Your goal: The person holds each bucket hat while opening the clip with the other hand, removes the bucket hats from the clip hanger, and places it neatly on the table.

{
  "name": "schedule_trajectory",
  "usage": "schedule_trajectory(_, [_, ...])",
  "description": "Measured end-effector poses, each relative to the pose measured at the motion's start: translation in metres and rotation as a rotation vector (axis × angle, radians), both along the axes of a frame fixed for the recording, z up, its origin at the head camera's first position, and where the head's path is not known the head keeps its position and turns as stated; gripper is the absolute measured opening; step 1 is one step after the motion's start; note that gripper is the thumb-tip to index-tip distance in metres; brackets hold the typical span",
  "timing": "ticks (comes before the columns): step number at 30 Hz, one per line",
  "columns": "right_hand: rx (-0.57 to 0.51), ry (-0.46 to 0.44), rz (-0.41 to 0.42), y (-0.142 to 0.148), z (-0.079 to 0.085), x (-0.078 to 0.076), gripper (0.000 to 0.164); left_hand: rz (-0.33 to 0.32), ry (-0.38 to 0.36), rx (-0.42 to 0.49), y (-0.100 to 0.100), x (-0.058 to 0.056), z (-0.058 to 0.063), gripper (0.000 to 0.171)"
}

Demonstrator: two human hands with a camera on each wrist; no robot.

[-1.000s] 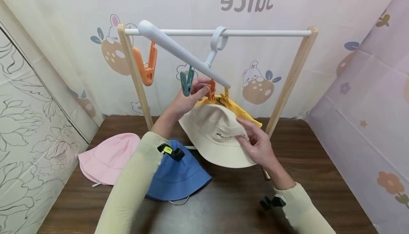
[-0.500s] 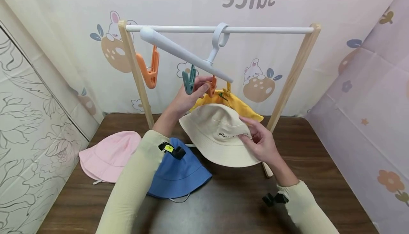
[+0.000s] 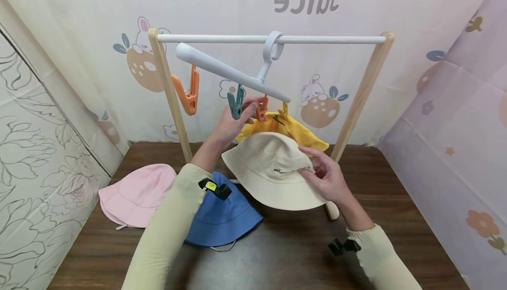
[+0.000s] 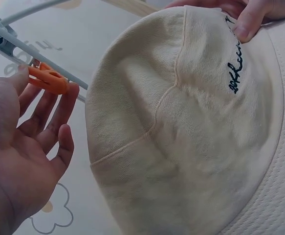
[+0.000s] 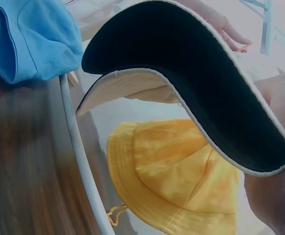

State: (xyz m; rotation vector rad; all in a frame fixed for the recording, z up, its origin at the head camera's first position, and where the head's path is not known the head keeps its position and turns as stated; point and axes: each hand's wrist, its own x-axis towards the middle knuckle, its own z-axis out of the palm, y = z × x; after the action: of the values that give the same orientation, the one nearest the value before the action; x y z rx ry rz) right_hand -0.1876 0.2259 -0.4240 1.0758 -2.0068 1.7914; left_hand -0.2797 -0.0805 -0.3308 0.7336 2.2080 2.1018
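Note:
My left hand (image 3: 230,122) pinches an orange clothespin (image 3: 261,108) that hangs from the pale blue hanger (image 3: 219,66). In the left wrist view, thumb and fingers press this orange clothespin (image 4: 49,81), just beside the crown of a cream bucket hat (image 4: 147,112). That cream hat (image 3: 269,167), with dark script on its front, is gripped at its right side by my right hand (image 3: 326,175). Behind it a yellow hat (image 3: 306,132) hangs from a yellow clothespin (image 3: 283,110). Dark lining shows inside the cream hat (image 5: 132,39) in the right wrist view.
The hanger hooks over the white rail (image 3: 332,39) of a wooden-legged rack (image 3: 362,94). A teal clothespin (image 3: 236,103) and another orange clothespin (image 3: 189,94) also hang on it. A pink hat (image 3: 136,193) and a blue hat (image 3: 222,215) lie on the dark table (image 3: 297,255).
The hanger's left end has dropped, taking its clothespins lower. The cream hat and my right hand have shifted slightly right. My left hand keeps its pinch on the orange clothespin.

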Motion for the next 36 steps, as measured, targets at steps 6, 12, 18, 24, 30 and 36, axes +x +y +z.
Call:
schedule_trajectory(6, [-0.008,-0.022,0.029,0.001,0.0,0.0,0.072,0.009,0.002,0.029,-0.001,0.001,-0.001,0.042])
schedule_trajectory(12, [-0.004,-0.056,0.059,0.004,0.0,0.0,0.071,0.007,0.021,0.049,-0.001,0.002,-0.003,0.043])
schedule_trajectory(18, [0.002,-0.09,0.103,0.007,0.001,0.001,0.069,0.004,0.023,0.055,-0.002,0.003,-0.003,0.044])
schedule_trajectory(24, [0.008,-0.101,0.121,0.01,0.002,0.002,0.07,-0.019,0.015,0.071,-0.003,0.004,-0.003,0.048])
schedule_trajectory(30, [0.016,-0.106,0.106,0.013,0.004,0.004,0.071,-0.056,0.009,0.101,-0.001,0.005,-0.004,0.054])
schedule_trajectory(36, [0.024,-0.119,0.118,0.017,0.006,0.005,0.072,-0.064,0.018,0.086,-0.001,0.009,-0.005,0.056])
